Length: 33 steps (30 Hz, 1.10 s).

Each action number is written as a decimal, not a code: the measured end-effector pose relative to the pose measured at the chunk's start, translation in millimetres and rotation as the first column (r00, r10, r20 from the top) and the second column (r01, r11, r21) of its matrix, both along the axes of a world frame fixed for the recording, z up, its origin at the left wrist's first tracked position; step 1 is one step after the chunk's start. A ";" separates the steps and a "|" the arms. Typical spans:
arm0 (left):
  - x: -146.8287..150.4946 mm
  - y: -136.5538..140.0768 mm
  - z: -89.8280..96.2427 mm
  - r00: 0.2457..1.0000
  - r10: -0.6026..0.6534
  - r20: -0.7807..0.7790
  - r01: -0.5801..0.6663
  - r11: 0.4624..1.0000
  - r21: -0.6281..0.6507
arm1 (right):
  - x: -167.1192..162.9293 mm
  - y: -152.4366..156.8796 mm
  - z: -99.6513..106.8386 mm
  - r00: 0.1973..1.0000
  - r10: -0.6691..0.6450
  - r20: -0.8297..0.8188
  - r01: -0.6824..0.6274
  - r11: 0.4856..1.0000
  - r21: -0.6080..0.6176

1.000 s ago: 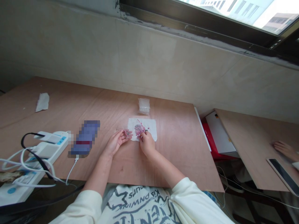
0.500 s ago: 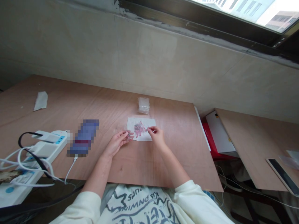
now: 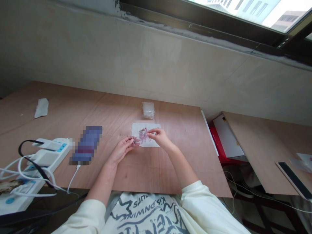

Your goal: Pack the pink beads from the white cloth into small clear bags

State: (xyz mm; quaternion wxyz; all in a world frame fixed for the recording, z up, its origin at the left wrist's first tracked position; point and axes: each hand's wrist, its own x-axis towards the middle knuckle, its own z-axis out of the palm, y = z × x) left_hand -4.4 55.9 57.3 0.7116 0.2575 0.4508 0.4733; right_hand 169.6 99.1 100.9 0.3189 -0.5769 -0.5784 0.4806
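Small bag between the hands, right on it, left beside it

Bag (image 3: 145, 136) is over the sheet (image 3: 136, 127), mid-bench. Right hand (image 3: 160, 137) is nearer: fingertips at the bag's right edge, by the red strip (image 3: 147, 132). Right grip narrow, looks like a pinch on that edge; exact contact too small to confirm. Left hand (image 3: 121, 149) is just left of the bag, thumb and fingers drawn in, holding a few bits (image 3: 134, 142); left grip narrow, count not readable.

From the right grip, the bag body lies to the left, toward the left fingertips. Strip runs roughly away from the person, top leaning left, so it crosses the line between the two hands. Pinkish pile shows at the bag; in it or under it, cannot tell.

Edges: left fingertips at the sheet's left side, right hand over its right side. Bag stack (image 3: 148, 110) near, beyond the sheet, toward the wall (image 3: 156, 71). Phone (image 3: 87, 144) well apart on the left, power strip (image 3: 63, 146) past it. Right and near edges of the bench (image 3: 190, 146) well apart from the bag.
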 end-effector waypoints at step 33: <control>5.8 39.9 48.2 0.894 0.041 -0.447 0.141 0.920 0.365 | -2.3 0.3 3.9 0.990 -0.069 -0.122 0.093 0.975 0.203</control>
